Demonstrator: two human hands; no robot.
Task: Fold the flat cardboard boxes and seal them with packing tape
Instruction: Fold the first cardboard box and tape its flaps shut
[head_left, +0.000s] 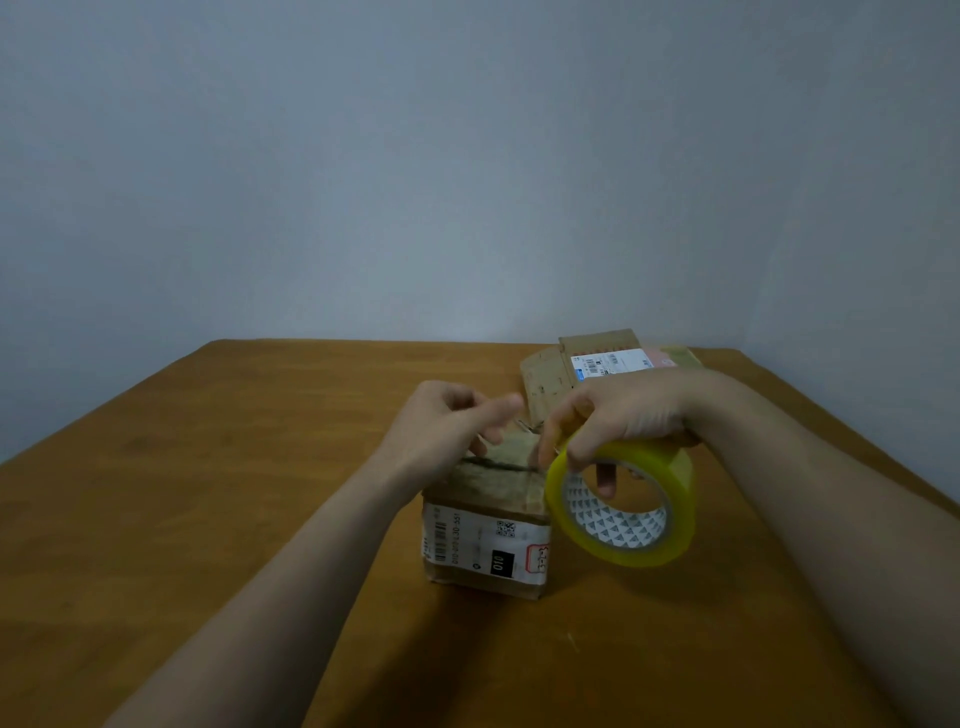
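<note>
Nearest the camera, two bare forearms reaching forward over a brown wooden table (208, 493). Between them, a small folded brown cardboard box (485, 525) standing on the table, its top flaps closed along a dark seam, a white shipping label (483, 543) with barcode and black "010" patch on the near face. Just right of the box and raised off the tabletop, a large roll of yellowish clear packing tape (623, 506) with a white patterned core, held on edge, the opening turned toward the camera. Right hand (618, 410) gripping that roll from above: thumb over the outer rim, at least one finger hooked down through the core. Left hand (441, 423) over the far left part of the box top, fingers loosely curled and pinched together near the seam; whether a tape end is caught between them cannot be told. Farther back, behind the right hand, flat unfolded brown cardboard boxes (550, 374) lying near the table's far edge, the top one bearing a white and blue label (610, 362). Beyond, a plain grey wall (467, 156).
</note>
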